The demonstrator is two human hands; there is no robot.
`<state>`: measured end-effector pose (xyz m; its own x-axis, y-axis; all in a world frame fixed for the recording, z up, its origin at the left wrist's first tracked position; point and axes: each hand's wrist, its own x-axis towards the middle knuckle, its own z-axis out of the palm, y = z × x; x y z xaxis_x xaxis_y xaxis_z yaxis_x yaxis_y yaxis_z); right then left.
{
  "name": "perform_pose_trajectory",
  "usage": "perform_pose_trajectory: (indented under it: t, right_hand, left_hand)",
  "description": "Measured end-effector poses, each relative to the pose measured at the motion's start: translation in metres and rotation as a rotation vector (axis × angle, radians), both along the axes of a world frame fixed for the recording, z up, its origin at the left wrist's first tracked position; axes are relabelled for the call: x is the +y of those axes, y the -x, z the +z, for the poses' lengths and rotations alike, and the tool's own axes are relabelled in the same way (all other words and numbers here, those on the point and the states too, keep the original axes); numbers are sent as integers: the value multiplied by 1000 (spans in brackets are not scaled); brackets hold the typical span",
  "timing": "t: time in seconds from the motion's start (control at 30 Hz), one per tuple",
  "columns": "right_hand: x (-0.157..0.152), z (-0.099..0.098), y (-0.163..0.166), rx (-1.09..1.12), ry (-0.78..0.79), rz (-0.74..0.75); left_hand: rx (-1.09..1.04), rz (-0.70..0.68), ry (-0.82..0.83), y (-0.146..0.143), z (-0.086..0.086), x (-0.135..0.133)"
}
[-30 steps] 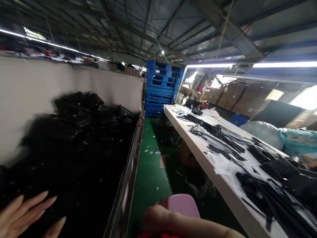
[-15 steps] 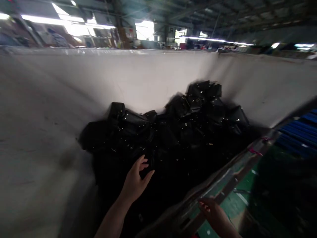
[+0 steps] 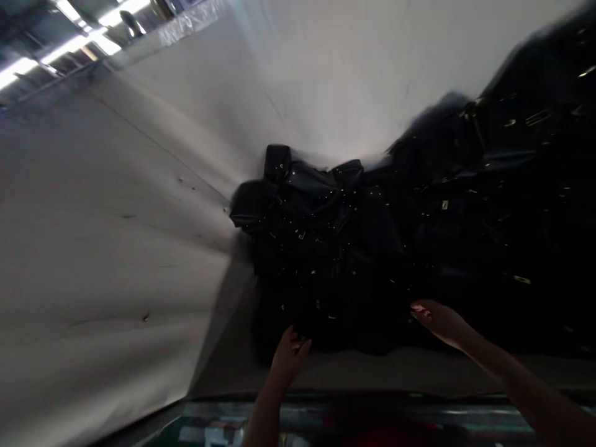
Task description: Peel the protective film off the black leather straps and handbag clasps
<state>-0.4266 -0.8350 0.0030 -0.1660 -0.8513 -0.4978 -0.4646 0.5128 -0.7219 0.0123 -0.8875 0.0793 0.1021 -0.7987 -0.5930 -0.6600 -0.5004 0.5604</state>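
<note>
A big heap of black bags [image 3: 400,230] with small metal fittings fills a large bin lined with pale cloth [image 3: 116,236]. Both my arms reach over the bin's near rim [image 3: 326,410] into it. My left hand [image 3: 288,357] touches the lower front edge of the heap, with its fingers curled together at the black material; what they grip is too dark to make out. My right hand [image 3: 440,323] lies on the heap further right, fingers stretched forward and low over the bags, holding nothing I can see.
The pale cloth wall rises on the left and behind the heap. Ceiling strip lights [image 3: 69,31] show at the top left. The bin's dark metal rim runs along the bottom of the view. The right part of the heap is blurred.
My head has tipped down and closer into the bin. My right hand left the bin's rim and reached in onto the bags; my left hand stays at the heap's front.
</note>
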Motion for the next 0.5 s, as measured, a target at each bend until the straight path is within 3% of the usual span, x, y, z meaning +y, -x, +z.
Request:
perform_pose_trajectory:
  t: [0.2,0.37,0.5]
  right_hand:
    - [-64,-66,-62,-183,-170,-18]
    - [-104,-130,-71,-218,-355,-202]
    - [-126,-166,-71,-226,-431,-323]
  left_hand:
    - [109,322,-199,-10,-43,-25]
    - [221,512,-383,-19,-96,-71]
    - [340,648,-506,-20,-142,-102]
